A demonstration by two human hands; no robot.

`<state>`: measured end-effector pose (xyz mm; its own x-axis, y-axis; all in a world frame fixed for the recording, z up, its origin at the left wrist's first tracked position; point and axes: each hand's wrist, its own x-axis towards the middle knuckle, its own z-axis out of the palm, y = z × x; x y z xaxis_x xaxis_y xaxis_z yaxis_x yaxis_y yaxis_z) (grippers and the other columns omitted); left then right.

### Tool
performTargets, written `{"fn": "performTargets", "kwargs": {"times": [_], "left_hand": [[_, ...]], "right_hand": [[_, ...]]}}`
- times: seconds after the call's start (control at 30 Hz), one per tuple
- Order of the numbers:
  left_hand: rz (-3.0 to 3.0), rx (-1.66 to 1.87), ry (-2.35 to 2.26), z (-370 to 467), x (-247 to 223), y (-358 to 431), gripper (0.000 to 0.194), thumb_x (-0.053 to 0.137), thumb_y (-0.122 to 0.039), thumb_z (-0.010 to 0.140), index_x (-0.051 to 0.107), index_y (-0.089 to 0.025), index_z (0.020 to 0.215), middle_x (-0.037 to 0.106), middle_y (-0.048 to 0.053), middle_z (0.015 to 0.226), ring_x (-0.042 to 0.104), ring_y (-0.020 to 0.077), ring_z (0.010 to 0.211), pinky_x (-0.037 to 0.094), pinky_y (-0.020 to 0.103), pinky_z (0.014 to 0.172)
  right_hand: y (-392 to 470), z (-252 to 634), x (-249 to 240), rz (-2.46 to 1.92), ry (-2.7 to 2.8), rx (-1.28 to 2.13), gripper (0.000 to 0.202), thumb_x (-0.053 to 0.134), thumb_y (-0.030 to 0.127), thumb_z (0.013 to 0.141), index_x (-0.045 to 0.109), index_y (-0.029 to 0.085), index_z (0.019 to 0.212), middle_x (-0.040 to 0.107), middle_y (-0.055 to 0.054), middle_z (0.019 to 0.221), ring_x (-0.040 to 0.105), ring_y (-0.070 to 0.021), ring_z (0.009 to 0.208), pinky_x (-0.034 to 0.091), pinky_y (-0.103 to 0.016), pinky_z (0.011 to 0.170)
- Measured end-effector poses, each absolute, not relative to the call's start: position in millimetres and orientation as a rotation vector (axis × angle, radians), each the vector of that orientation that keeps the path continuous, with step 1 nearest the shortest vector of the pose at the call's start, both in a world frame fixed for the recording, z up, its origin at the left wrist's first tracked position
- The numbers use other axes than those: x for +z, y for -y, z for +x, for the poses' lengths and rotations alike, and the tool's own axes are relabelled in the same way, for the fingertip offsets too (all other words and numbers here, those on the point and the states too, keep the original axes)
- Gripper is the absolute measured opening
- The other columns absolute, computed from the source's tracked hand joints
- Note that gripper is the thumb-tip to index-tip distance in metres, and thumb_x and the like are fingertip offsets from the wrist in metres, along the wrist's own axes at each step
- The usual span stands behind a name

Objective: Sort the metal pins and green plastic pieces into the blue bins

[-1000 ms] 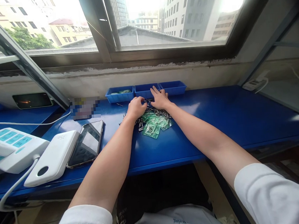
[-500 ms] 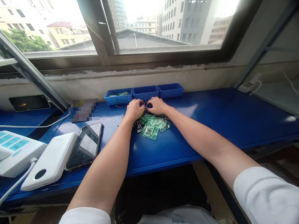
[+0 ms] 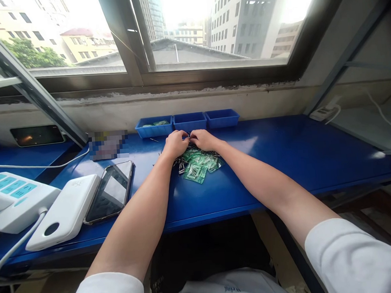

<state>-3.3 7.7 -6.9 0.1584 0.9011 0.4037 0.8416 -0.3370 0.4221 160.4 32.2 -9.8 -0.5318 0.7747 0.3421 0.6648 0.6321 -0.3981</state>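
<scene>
My left hand (image 3: 176, 144) and my right hand (image 3: 203, 139) meet over a pile of thin dark and silvery metal pins (image 3: 182, 163) on the blue table. The fingers of both are curled, with the fingertips almost touching each other. What they pinch is too small and too hidden to name. Just in front of the hands lie several small green-tinted plastic packets (image 3: 195, 172) with slim pale pieces inside. Some of the pins spread out under my wrists and are partly covered.
Behind the hands stand a left blue bin (image 3: 154, 130) with packets inside, a middle bin (image 3: 190, 126) and a right bin (image 3: 223, 122). To the left lie a phone (image 3: 110, 192), a white power bank (image 3: 63, 213) and a power strip (image 3: 18, 199) with cables. The table's front edge (image 3: 214, 218) runs below my forearms.
My right hand has moved slightly left, so its fingertips are closer to those of my left hand. The packets and bins stay in place.
</scene>
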Motion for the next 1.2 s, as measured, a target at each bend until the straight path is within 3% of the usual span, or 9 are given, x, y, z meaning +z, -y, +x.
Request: {"fn": "performTargets", "kwargs": {"times": [0.2,0.37,0.57,0.73,0.93,1.2], "left_hand": [[2.337,1.081,-1.568,1,-2,-3,0.036,0.049,-0.021,0.081,0.068,-0.017,0.111,0.071,0.008,0.105,0.064,0.0221,0.096,0.047,0.03,0.09],[2.313,1.152,-1.537,2,3,3,0.03,0.048,-0.027,0.085,0.073,-0.019,0.101,0.074,0.006,0.098,0.066,0.0218,0.089,0.048,0.03,0.086],[2.258,1.186,-1.606,1,3,1,0.029,0.048,-0.029,0.087,0.074,-0.019,0.094,0.074,0.007,0.09,0.065,0.0215,0.082,0.048,0.028,0.08],[2.292,1.184,-1.594,1,2,0,0.029,0.049,-0.031,0.087,0.074,-0.02,0.094,0.074,0.007,0.09,0.065,0.0213,0.082,0.047,0.028,0.078],[2.247,1.197,-1.723,-1,1,-2,0.026,0.054,-0.035,0.085,0.073,-0.019,0.095,0.074,0.007,0.088,0.065,0.0211,0.08,0.048,0.029,0.077],[2.223,1.134,-1.784,-2,2,-1,0.025,0.053,-0.03,0.084,0.071,-0.019,0.097,0.074,0.006,0.093,0.066,0.0208,0.086,0.049,0.029,0.081]], "right_hand": [[-27,161,-4,-0.989,2.114,0.474,0.017,0.05,0.028,0.087,0.062,0.018,0.089,0.067,-0.001,0.079,0.058,-0.0148,0.072,0.043,-0.026,0.073],[-28,160,1,-0.98,1.85,0.642,0.018,0.056,0.037,0.082,0.058,0.019,0.084,0.058,0.003,0.061,0.055,-0.0138,0.06,0.044,-0.027,0.064],[-26,161,6,-0.838,1.704,0.886,0.027,0.069,0.044,0.069,0.06,0.018,0.074,0.062,0.001,0.066,0.055,-0.0131,0.063,0.045,-0.026,0.061],[-22,163,11,-0.825,1.617,0.979,0.022,0.065,0.038,0.068,0.064,0.017,0.074,0.065,-0.001,0.067,0.056,-0.0124,0.062,0.045,-0.025,0.059],[-26,165,9,-0.867,1.609,0.817,0.021,0.059,0.038,0.073,0.065,0.018,0.077,0.068,-0.002,0.075,0.061,-0.0162,0.075,0.048,-0.028,0.07],[-30,180,10,-1.289,1.644,0.084,0.03,0.051,0.031,0.079,0.068,0.018,0.101,0.07,-0.006,0.1,0.054,-0.0247,0.104,0.039,-0.04,0.097]]}}
